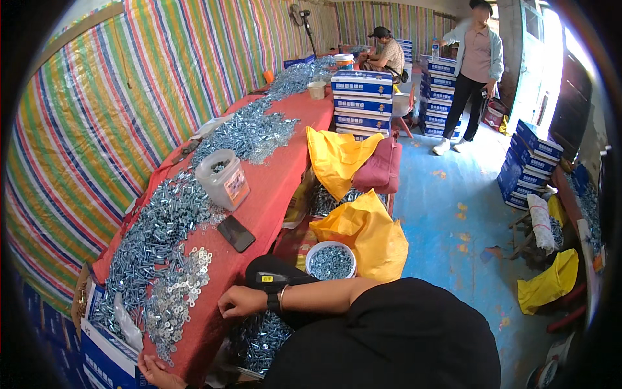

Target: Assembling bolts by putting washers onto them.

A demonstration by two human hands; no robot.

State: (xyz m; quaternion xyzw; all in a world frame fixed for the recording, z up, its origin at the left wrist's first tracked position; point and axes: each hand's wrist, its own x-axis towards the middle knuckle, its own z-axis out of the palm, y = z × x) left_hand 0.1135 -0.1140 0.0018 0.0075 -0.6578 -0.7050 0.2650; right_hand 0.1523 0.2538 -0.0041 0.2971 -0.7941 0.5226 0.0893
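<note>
My right hand [238,301] rests curled on the edge of the red-covered table [272,194], a watch and a bangle on its wrist. It lies just right of a heap of flat silver washers [176,292]. My left hand [154,372] shows only partly at the bottom edge, at the table's near corner below the washers; whether it holds anything is hidden. A long pile of zinc bolts [152,223] runs along the table behind the washers. Under my right forearm sits a tray of bolts [258,338].
On the table are a clear plastic jar [222,178], a black phone [236,233], more bolts [249,133] and stacked blue boxes [361,100]. A white bowl of bolts [330,261] and yellow sacks [366,230] sit to the right. Two people [476,65] are at the back.
</note>
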